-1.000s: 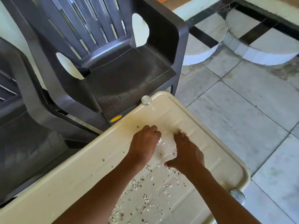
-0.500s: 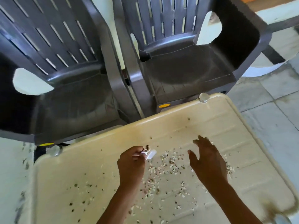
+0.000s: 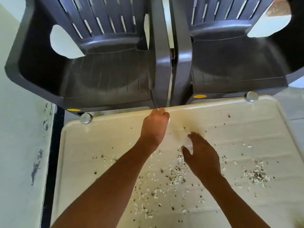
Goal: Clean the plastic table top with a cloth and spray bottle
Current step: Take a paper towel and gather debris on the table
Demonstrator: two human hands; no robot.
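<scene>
Left hand at the bench far rim, fingers curled, pinching a white scrap. Right hand spread, fingers relaxed, over scattered crumbs. Two dark chairs just beyond.

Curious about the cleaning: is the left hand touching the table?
Cannot tell. Head view: the left hand curls over the table's far rim, hiding any gap.

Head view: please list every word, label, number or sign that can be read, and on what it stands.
Left yellow sticker, on left chair front edge: too blurred to read.
Right yellow sticker, on right chair front edge: too blurred to read.
Table top: no text visible.
</scene>
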